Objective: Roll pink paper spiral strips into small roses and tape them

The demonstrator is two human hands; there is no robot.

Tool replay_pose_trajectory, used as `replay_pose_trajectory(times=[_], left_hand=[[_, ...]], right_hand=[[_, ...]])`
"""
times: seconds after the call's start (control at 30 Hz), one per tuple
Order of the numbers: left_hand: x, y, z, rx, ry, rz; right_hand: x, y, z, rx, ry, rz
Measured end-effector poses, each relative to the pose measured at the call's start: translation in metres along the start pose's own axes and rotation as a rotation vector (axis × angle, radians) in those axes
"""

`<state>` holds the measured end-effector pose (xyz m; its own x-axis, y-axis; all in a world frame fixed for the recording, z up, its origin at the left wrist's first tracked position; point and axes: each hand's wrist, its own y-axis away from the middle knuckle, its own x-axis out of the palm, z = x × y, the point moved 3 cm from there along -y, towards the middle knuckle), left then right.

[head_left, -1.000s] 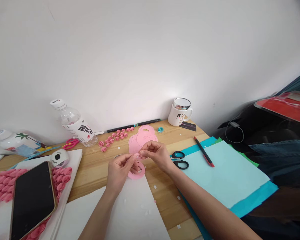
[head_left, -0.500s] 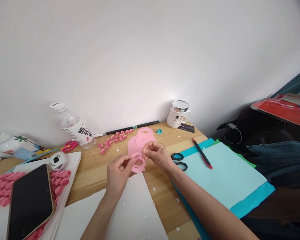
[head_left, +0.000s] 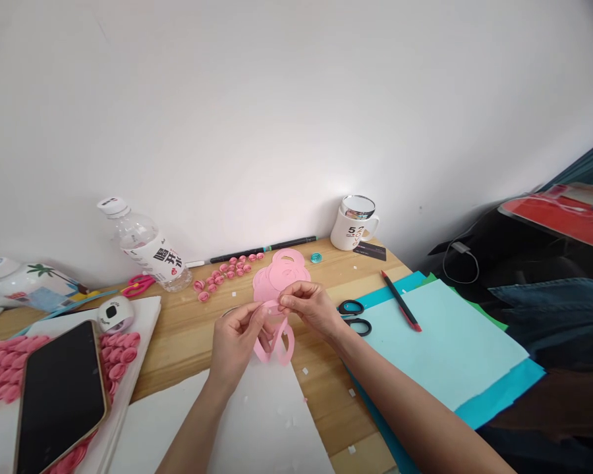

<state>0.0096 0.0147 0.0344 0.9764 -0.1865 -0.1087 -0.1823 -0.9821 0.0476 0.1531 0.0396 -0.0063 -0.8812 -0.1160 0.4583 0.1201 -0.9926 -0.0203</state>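
Observation:
My left hand point(head_left: 234, 337) and my right hand point(head_left: 309, 306) meet above the middle of the wooden table point(head_left: 188, 329). Both pinch the top of a pink paper spiral strip point(head_left: 277, 339), whose loops hang down between them. Just behind my hands lies a pile of pink paper discs point(head_left: 279, 273) cut into spirals. A row of small rolled pink paper roses point(head_left: 225, 271) lies left of the pile.
Black scissors point(head_left: 356, 316), a red-and-black pen point(head_left: 401, 299) and light blue paper sheets point(head_left: 449, 345) lie right. A white mug point(head_left: 353, 222), water bottle point(head_left: 145, 245), phone point(head_left: 59, 394) on a board of pink roses point(head_left: 121, 355), and white paper point(head_left: 257, 421) are nearby.
The spiral, held as a flat ring half a second ago, has dropped open and now hangs in loops. My hands stay close together in much the same place.

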Motion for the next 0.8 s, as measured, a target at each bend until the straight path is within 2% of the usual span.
replay_pose_trajectory(times=[0.13, 0.4, 0.57, 0.8], left_hand=[[-0.0005, 0.0013, 0.0002, -0.011, 0.024, -0.031], [-0.0002, -0.0002, 0.0008, -0.045, 0.08, 0.008], [-0.0004, -0.0011, 0.001, -0.045, 0.079, 0.022], [-0.0022, -0.0011, 0.0023, -0.089, 0.088, -0.024]], right_hand=[[0.0009, 0.0001, 0.0003, 0.017, -0.019, 0.014], [0.0023, 0.0001, 0.0026, 0.002, 0.007, 0.061], [-0.0004, -0.0013, -0.0012, 0.032, -0.002, 0.045], [-0.0032, -0.0011, -0.0026, 0.078, 0.022, 0.084]])
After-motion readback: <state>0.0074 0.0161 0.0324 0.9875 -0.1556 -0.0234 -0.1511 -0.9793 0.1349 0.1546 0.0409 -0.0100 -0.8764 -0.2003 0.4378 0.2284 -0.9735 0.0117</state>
